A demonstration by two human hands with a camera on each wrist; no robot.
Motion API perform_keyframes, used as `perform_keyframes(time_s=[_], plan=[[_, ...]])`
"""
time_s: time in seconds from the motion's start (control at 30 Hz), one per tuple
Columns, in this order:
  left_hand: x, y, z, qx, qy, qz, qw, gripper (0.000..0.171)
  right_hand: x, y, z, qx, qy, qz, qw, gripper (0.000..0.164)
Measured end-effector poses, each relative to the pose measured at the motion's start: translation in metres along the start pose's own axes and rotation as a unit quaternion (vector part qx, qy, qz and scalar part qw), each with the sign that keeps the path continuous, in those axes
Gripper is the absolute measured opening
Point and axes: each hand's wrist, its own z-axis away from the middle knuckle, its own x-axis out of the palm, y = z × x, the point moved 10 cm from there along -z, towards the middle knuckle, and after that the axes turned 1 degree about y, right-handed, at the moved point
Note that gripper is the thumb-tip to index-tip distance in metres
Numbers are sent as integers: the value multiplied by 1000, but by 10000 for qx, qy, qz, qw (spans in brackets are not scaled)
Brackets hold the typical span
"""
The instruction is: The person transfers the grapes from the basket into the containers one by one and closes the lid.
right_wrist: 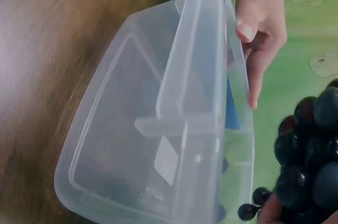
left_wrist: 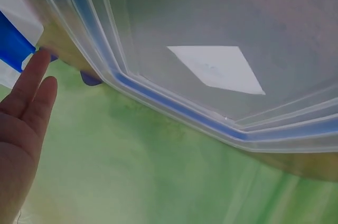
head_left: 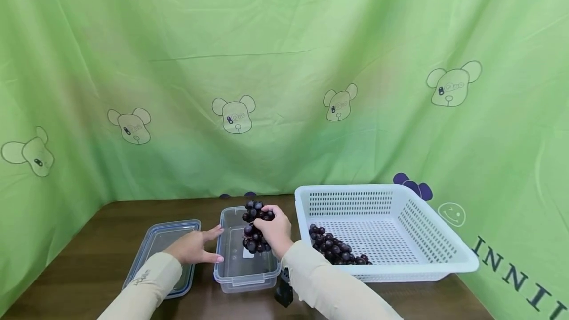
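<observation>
My right hand (head_left: 276, 231) grips a bunch of dark grapes (head_left: 254, 242) over a clear plastic container (head_left: 249, 283). These grapes (right_wrist: 303, 176) fill the lower right of the right wrist view, with fingertips at their edge. On the container's left side, my left hand (head_left: 195, 247) rests with fingers extended and spread, fingertips right at the rim. Inside the container, a white label (right_wrist: 166, 160) shows on the bottom. Under my left forearm lies a blue-edged clear lid (head_left: 157, 241). The left wrist view shows a clear panel with a blue strip (left_wrist: 195, 117) beside the fingers (left_wrist: 39, 97).
A large white perforated basket (head_left: 422, 268) stands to the right, with more dark grapes (head_left: 335, 248) along its left side. A small black device (head_left: 283, 291) sits below my right wrist. Behind the brown table (head_left: 80, 256) hangs a green printed cloth (head_left: 284, 152).
</observation>
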Motion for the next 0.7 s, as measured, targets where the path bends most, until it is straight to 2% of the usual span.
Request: perform_keyframes(time_s=[0.33,0.47,0.57,0.7], plan=[[-1,1,-3,-90,-70,-58,9999,79,10,6,9,30,-514,321,9982,32],[-5,2,-5,-64,-46,-137,9999,79,14,1,7,-221,-727,528,9957,33],[-5,2,-7,-64,-18,-116,9999,79,17,-5,7,-693,-924,1088,9873,32],[-2,4,-9,-20,-9,-113,9999,78,20,-10,9,-1250,-1150,1832,9683,31]])
